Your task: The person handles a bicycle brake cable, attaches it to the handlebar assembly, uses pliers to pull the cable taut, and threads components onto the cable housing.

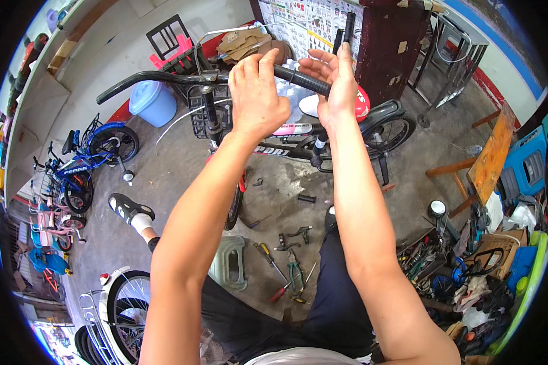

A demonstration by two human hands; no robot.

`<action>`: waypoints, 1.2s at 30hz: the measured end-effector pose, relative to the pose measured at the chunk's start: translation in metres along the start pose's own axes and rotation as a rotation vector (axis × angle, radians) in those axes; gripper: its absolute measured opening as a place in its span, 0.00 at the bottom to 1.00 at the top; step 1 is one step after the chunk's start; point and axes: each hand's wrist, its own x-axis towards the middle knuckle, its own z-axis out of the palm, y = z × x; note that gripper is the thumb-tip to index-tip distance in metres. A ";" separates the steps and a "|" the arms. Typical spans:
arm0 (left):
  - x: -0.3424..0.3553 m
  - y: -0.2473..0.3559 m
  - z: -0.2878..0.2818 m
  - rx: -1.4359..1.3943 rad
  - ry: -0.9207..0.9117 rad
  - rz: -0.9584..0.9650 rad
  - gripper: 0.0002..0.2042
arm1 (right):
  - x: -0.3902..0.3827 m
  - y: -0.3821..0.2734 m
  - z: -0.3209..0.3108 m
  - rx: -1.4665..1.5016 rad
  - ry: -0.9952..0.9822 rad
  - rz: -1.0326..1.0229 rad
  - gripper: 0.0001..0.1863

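Observation:
My left hand [256,97] is closed over the black handlebar [138,78] of a black, red and white bicycle [371,140], just right of the stem [208,100]. My right hand [335,85] is open beside the ribbed black grip [306,80] at the bar's right end, palm turned inward and fingers curved apart; whether it touches the grip I cannot tell. A wire basket [201,121] sits below the bar, and a loose cable [173,121] hangs left of it. Pliers [293,267], screwdrivers [268,258] and brake levers [296,234] lie on the floor below.
Several small bikes [79,176] stand left, near a blue bucket [152,103]; another bicycle wheel [128,310] is lower left. A pale green stool [231,264] is by my legs. A wooden chair [487,158] and piled tools and parts [456,286] crowd the right, before a dark cabinet [389,55].

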 end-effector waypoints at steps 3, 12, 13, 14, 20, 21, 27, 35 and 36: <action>-0.003 -0.016 -0.007 -0.077 -0.017 0.089 0.42 | 0.008 0.004 -0.009 -0.117 -0.031 -0.066 0.40; -0.270 0.047 0.039 -0.387 -0.069 -0.544 0.35 | -0.027 -0.041 -0.087 -0.349 0.168 -0.155 0.32; -0.339 0.053 0.051 -0.337 -0.160 -0.678 0.33 | -0.032 -0.043 -0.089 -0.392 0.137 -0.165 0.29; -0.399 0.063 0.054 -0.428 -0.375 -0.922 0.30 | -0.038 -0.043 -0.096 -0.443 0.112 -0.177 0.26; -0.581 0.094 0.051 -0.075 -0.880 -1.286 0.24 | -0.046 -0.058 -0.123 -0.609 0.048 -0.260 0.20; -0.590 0.094 0.051 -0.061 -0.906 -1.269 0.24 | -0.044 -0.057 -0.127 -0.625 0.024 -0.263 0.19; -0.568 0.078 0.077 -0.044 -0.889 -1.133 0.23 | -0.039 -0.056 -0.131 -0.753 -0.039 -0.319 0.19; -0.559 0.058 0.123 0.058 -1.002 -1.170 0.24 | -0.047 -0.057 -0.132 -0.861 -0.177 -0.342 0.17; -0.561 0.052 0.126 0.039 -1.046 -1.207 0.22 | -0.049 -0.055 -0.132 -0.871 -0.207 -0.333 0.17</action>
